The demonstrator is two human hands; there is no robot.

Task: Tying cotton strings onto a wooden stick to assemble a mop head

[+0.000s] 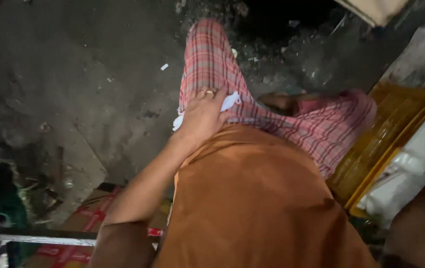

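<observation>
Orange cloth of the person's shirt fills the near middle of the downward view. Beyond it, a pink and red checked wrap covers the legs, one stretched toward the far side, the other bent off to the right. The left hand lies flat on the upper thigh, palm down, fingers spread only a little, pressing a small white cloth against the checked fabric; white corners poke out on both sides of the hand. Gold rings sit on its fingers. The right hand is out of view, so its state cannot be told. A yellow plastic crate stands to the right, with a white sack just beside it. Dark, littered concrete floor spreads to the left, and a printed cardboard box lies near the lower left.
</observation>
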